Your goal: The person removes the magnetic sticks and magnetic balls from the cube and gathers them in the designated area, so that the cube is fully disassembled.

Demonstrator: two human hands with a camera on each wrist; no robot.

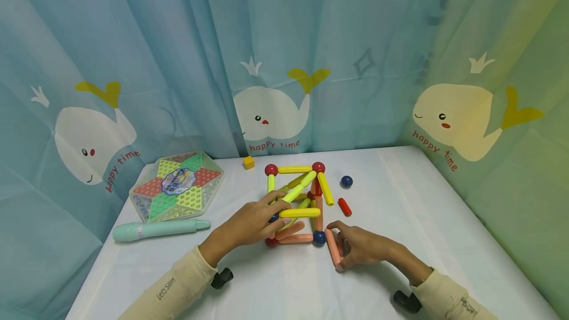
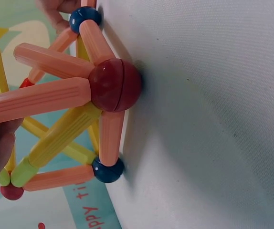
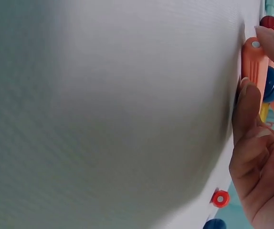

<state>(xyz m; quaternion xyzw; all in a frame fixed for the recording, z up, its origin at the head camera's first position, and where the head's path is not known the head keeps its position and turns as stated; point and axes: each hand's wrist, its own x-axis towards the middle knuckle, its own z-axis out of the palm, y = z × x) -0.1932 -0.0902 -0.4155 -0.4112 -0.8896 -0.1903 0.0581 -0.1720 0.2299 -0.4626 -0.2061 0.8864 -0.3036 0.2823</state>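
A frame of magnetic sticks and balls point(image 1: 295, 169) stands on the table, with yellow and lime sticks higher up and orange ones low down. My left hand point(image 1: 253, 223) grips its near left side, the fingers around the upper corner; a blue ball point(image 1: 273, 218) is partly hidden there. In the left wrist view, a red ball point(image 2: 115, 85) joins several orange sticks at the table. My right hand point(image 1: 362, 245) pinches a loose orange magnetic stick point(image 1: 333, 250) between thumb and fingers. That stick's top end lies close to the frame's blue corner ball point(image 1: 319, 237); contact is unclear.
A short red stick point(image 1: 344, 207) and a loose blue ball point(image 1: 346, 181) lie right of the frame. On the left are a star-patterned board game box point(image 1: 206, 201) and a mint-green wand-like object point(image 1: 162, 229). A yellow cube point(image 1: 248, 163) sits near the back curtain point(image 1: 355, 23).
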